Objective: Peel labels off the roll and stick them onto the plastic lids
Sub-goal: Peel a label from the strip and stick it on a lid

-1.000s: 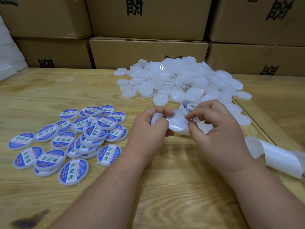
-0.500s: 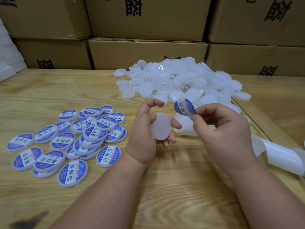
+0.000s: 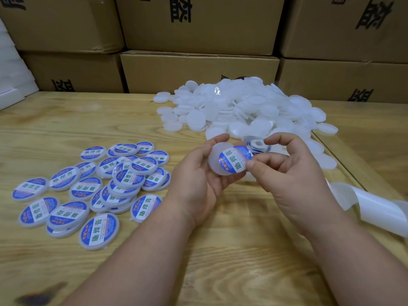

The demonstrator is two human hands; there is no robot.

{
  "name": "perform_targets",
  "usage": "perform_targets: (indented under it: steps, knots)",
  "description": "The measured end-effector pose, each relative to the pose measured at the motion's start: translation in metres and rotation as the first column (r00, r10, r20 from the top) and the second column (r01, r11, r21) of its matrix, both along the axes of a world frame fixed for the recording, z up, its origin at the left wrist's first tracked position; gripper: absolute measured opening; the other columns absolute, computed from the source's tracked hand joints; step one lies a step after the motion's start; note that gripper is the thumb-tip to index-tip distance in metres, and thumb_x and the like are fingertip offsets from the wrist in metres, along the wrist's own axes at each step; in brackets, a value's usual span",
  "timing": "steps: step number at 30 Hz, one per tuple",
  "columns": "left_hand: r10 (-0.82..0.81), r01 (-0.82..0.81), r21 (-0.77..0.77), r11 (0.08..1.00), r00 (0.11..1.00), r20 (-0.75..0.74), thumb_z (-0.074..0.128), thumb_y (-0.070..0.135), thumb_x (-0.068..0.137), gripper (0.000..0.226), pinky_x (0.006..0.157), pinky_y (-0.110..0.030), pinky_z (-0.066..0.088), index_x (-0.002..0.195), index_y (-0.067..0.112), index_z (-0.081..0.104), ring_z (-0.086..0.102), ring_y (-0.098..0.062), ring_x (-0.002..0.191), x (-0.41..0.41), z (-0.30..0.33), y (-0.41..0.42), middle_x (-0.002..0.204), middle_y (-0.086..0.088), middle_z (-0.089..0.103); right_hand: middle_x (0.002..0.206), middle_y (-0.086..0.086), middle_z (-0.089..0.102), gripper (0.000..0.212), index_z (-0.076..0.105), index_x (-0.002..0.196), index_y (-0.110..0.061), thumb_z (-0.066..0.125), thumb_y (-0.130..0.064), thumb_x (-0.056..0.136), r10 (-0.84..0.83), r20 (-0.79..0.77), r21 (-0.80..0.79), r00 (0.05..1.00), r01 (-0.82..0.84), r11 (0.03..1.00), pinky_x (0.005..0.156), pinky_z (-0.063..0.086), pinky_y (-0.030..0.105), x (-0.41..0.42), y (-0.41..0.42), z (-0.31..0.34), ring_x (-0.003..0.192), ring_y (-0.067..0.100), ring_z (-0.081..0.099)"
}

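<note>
**Two hands, one lid, one label**

Stacked cardboard boxes (image 3: 198, 69) stood behind the wooden table (image 3: 66, 120). A heap of plain white lids (image 3: 242, 111) lay at the far side, a cluster of labelled lids (image 3: 99, 184) at the left, and spent backing strip (image 3: 375, 208) trailed right. The left hand (image 3: 196, 180) gripped a white lid (image 3: 217, 159) by its edge. The right hand (image 3: 289, 171) pinched a blue label (image 3: 235, 159) lying partly on that lid. Just behind sat the label roll (image 3: 256, 143).

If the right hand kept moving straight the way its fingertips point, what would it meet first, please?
Probably the plastic lid held in the left hand: the right hand points leftward, pinching the label right over it. Depth is unclear.
</note>
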State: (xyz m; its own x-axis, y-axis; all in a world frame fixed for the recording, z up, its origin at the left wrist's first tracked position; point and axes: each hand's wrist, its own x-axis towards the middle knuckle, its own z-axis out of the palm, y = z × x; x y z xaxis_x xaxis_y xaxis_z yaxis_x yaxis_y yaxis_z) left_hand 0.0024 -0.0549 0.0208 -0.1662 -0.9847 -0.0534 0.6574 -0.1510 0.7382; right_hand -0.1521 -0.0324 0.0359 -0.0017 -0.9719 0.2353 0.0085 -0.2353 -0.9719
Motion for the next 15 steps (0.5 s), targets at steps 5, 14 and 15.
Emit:
perform_targets:
  steps: [5,14,15]
  knots:
    - [-0.059,0.061,-0.07,0.996,0.998,0.023,0.037,0.019,0.098,0.034,0.075,-0.039,0.058,0.121,0.006,0.059,0.071,-0.033,0.098,-0.0016,-0.0005,0.0023,0.119,-0.022,0.072,0.076,-0.003,0.077,0.03,0.053,0.108,-0.024,0.073,-0.01,0.09,-0.013,-0.059,0.02,0.998,0.014,1.0,0.059,0.046,0.015,-0.0007,0.0004,-0.0015,0.055,0.004,0.055]
    - [-0.08,0.089,-0.133,0.987,0.994,0.074,0.049,0.018,0.086,0.037,0.068,-0.032,0.058,0.121,0.011,0.06,0.073,-0.029,0.098,-0.0035,-0.0037,0.0019,0.119,-0.018,0.073,0.075,-0.001,0.077,0.037,0.055,0.108,-0.028,0.074,-0.03,0.076,-0.035,-0.13,0.036,0.991,0.04,0.999,0.071,0.044,0.033,0.0007,-0.0022,-0.0053,0.06,0.006,0.059]
    - [-0.072,0.084,-0.141,0.987,0.994,0.088,0.05,0.017,0.092,0.031,0.068,-0.032,0.059,0.121,0.011,0.06,0.073,-0.029,0.099,-0.0034,-0.0041,0.002,0.119,-0.017,0.073,0.074,-0.001,0.077,0.037,0.055,0.108,-0.028,0.073,-0.03,0.075,-0.032,-0.133,0.036,0.991,0.037,0.999,0.071,0.044,0.032,0.0008,-0.0025,-0.0057,0.06,0.005,0.06]
